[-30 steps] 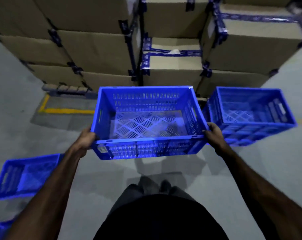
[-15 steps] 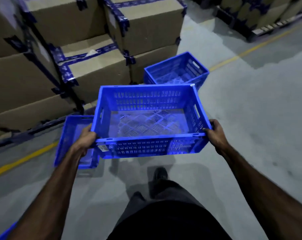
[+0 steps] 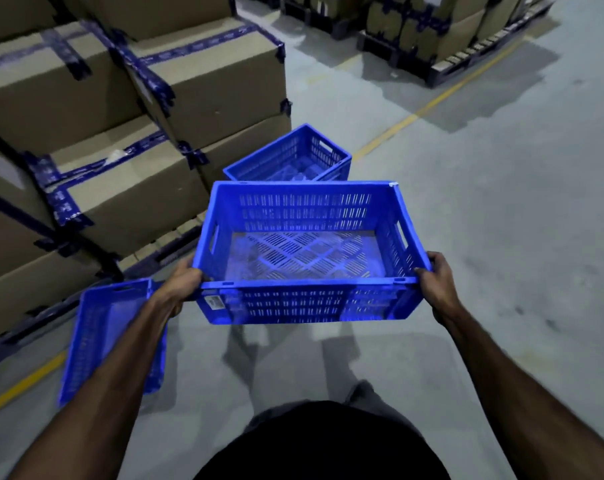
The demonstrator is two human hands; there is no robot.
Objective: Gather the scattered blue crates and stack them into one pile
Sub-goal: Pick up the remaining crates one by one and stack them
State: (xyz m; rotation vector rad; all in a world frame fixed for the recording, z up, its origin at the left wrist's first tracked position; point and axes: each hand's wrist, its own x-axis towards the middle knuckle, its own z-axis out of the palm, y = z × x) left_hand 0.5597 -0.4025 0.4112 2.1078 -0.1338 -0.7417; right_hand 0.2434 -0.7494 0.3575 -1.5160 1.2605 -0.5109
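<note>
Boxes point(image 3: 203, 74), taped in blue, stacked on the left; grey concrete floor point(image 3: 501, 202) with yellow lines. Carried crate point(image 3: 307, 258), slotted and empty, held level above the floor, left hand point(image 3: 181, 284) and right hand point(image 3: 437, 284) clamped on its near corners. Far crate point(image 3: 293, 157) now closer ahead; side crate point(image 3: 106, 337) lower left.

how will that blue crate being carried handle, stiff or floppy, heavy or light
Likely stiff: the carried crate holds its box shape though the left hand and right hand grip only its near corners. Probably light for its size: it is empty, with slotted walls and floor.
</note>
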